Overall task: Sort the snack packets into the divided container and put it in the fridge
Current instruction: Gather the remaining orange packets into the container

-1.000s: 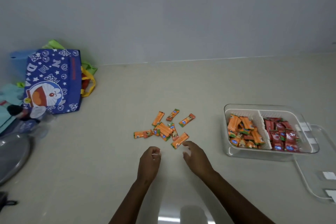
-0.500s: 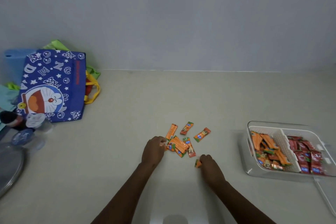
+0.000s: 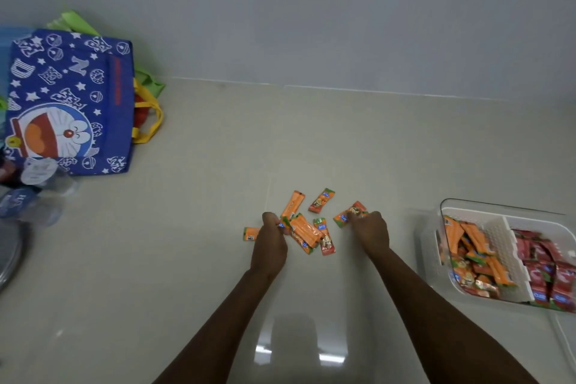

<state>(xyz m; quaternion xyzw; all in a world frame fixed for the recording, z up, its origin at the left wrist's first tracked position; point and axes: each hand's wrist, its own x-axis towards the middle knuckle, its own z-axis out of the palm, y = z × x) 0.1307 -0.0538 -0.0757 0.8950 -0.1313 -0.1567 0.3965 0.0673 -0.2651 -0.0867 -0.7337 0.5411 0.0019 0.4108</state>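
The left hand (image 3: 270,243) is curling its fingers around orange foil snack packets at the left edge of the loose pile of orange packets (image 3: 307,229) in the middle of the frame, with one packet's end (image 3: 251,233) sticking out to the left of the knuckles. The right hand (image 3: 370,232) is pinching the near end of a single orange packet (image 3: 349,214) at the right side of the pile, its fingers curled over the wrapper. Two more packets are lying apart just above the pile, toward the upper centre. All of this is resting on a pale beige glossy countertop (image 3: 202,259).

At the right edge of the frame, a clear plastic container with a white perforated divider (image 3: 506,251) is sitting well apart from the pile. Its left compartment is holding orange packets (image 3: 470,256) and its right compartment is holding red packets (image 3: 548,271).

In the upper left, a blue fabric tote bag printed with a cartoon cat and white stars (image 3: 68,100) is leaning by the grey wall, with a yellow handle and green fabric showing behind it.
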